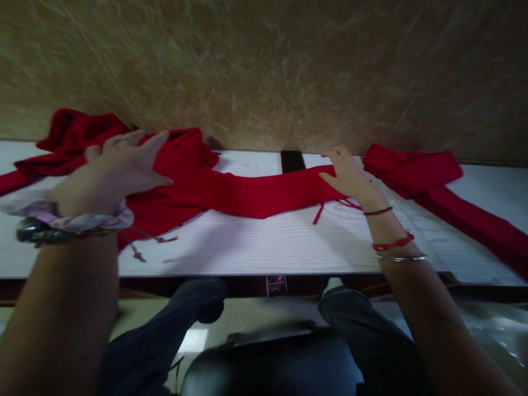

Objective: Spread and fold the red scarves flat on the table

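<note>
A long red cloth (247, 192) lies stretched across the white table (264, 247), bunched up at the left end. My left hand (119, 165) rests flat on the bunched part, fingers stretched out and together. My right hand (348, 176) presses on the cloth's right end, fingers curved down onto the fabric near its loose red threads (319, 212). Whether the right fingers pinch the cloth is hard to tell.
A second red cloth (433, 181) lies on the table at the right, running toward the front right edge. A small black object (292, 160) sits at the table's back edge against the mottled brown wall (264, 66). My legs are below the front edge.
</note>
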Demonstrator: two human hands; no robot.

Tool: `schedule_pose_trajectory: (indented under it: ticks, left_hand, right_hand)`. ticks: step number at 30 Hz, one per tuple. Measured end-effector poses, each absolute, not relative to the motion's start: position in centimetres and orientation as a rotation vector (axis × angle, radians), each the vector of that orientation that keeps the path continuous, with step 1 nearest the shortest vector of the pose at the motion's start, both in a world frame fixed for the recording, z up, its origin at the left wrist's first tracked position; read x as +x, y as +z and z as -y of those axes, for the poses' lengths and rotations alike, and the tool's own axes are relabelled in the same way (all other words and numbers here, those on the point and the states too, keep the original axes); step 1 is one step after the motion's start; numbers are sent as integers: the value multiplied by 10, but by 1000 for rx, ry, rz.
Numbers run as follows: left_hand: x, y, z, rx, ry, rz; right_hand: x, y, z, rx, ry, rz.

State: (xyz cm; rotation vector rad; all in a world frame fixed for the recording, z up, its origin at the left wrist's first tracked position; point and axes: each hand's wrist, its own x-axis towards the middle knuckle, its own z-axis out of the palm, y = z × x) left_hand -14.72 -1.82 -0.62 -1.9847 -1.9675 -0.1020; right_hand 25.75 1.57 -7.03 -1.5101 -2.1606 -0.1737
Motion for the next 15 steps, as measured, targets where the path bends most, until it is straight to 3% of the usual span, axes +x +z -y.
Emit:
schedule_pose_trajectory:
  ticks: [7,11,15]
  left_hand:
    - [-91,-49,-11,-2454,80,1572]
    - [-100,-70,-32,-2616,185,1458]
    - [-97,-67,-34,-2717,-14,1372]
  right_hand:
    - [214,-79,3,-1214,200,2763]
    - [214,-86,1,-1239,105,2765]
    - [221,-83,-6,-1222,194,2518]
